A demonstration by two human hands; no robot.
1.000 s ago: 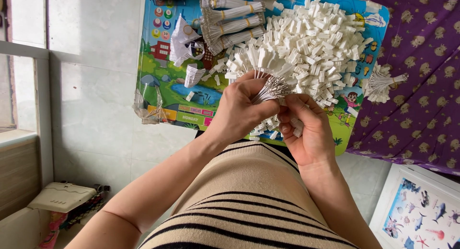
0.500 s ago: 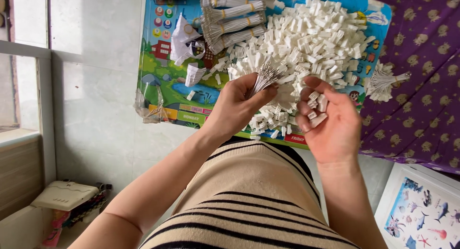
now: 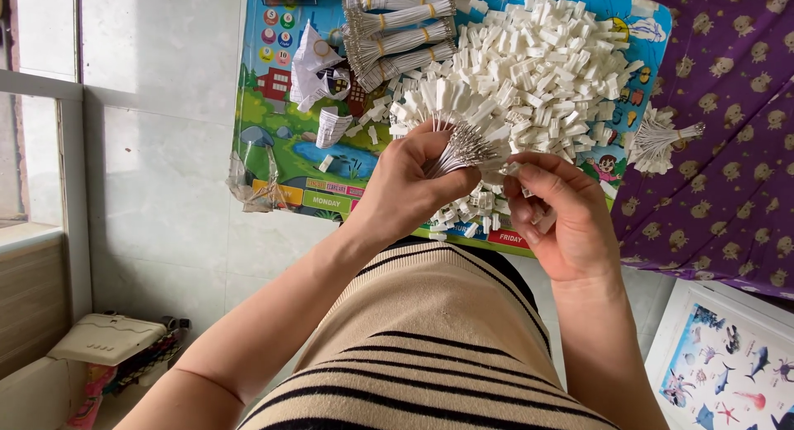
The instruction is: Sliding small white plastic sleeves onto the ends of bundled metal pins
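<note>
My left hand (image 3: 409, 190) grips a bundle of thin white wires (image 3: 460, 126) whose far ends carry small white plastic plugs, fanned out above my fingers. My right hand (image 3: 562, 219) is just to its right, with several small white plugs in its curled palm and its fingertips at the bundle's metal wire tips. Beyond both hands a large heap of loose white plugs (image 3: 546, 62) lies on a colourful picture board (image 3: 281, 149).
Several banded wire bundles (image 3: 397, 33) lie at the board's far edge, crumpled white paper bits (image 3: 318, 70) beside them. Another fanned wire bundle (image 3: 657, 139) rests on purple patterned cloth (image 3: 728, 149) at right. A sea-creature poster (image 3: 732, 372) lies lower right; a beige box (image 3: 107, 339) lower left.
My right hand swung away to the right, palm open with plugs in it, then came back to the wire tips. The plug ends of the bundle fan out again above my left hand.
</note>
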